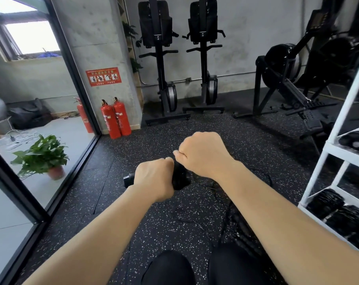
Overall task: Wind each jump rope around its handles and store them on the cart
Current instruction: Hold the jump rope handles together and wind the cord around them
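My left hand grips the black jump rope handles, held level in front of me; one end sticks out left of my fist. Part of the rope is wound in a black bundle round them. My right hand is closed just above and right of that bundle, pinching what looks like the thin rope, which is too fine to make out there. Loose black rope trails over the speckled floor below my right forearm. The white cart stands at the right with several wound ropes on its lower shelf.
Two upright black machines and a rower stand along the back wall. Red fire extinguishers sit by the concrete pillar. A glass partition runs down the left, with a potted plant behind it. My knees are at the bottom.
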The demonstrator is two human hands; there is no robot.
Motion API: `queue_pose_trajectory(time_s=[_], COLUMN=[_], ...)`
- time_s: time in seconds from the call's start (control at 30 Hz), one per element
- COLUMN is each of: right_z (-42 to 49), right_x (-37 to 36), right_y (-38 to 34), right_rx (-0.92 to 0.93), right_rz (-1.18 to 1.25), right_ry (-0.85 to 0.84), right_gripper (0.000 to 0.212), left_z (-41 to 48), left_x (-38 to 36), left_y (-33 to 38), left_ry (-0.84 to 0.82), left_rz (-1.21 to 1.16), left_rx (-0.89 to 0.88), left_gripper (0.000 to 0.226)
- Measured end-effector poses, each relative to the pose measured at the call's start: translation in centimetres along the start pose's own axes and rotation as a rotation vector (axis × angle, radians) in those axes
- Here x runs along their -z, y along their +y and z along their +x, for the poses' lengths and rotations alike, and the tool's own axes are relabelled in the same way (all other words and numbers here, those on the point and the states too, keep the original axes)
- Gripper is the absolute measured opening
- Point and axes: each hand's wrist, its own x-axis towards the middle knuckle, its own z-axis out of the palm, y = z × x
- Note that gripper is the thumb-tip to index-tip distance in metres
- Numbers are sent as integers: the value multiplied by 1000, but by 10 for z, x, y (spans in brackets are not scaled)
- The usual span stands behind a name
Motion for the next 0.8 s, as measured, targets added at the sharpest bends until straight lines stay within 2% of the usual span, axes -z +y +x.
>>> queue_pose_trajectory(time_s=[0.07, 0.13, 0.3, 0.5, 0.6, 0.7, 0.8], right_z=[11, 20, 30, 23, 19, 16, 10], right_x=[1, -1, -22, -61, -81, -99, -124], right_y=[3, 7, 26, 29, 24, 16, 11], right_rx=[15, 15, -135, -447, -538, -711, -714], right_rz=[46, 134, 581, 1361, 1624, 1763, 1676], right_ry=[-5, -22, -126, -215, -237, -72, 16], right_gripper=[51, 54, 59, 43, 36, 25, 19], left_z=[-1, -2, -2, -4, 3, 16, 31], left_x=[4, 5, 10, 16, 8, -11, -36], left_y=[2, 3, -6, -8, -7, -7, -8], left_ry=[-3, 15, 130, 116, 94, 79, 30], left_rz=[69, 97, -61, -370, -478, -549, -668], left_rx=[-123, -238, -378, -287, -152, 4, 155], left_gripper=[32, 23, 27, 30, 35, 34, 33])
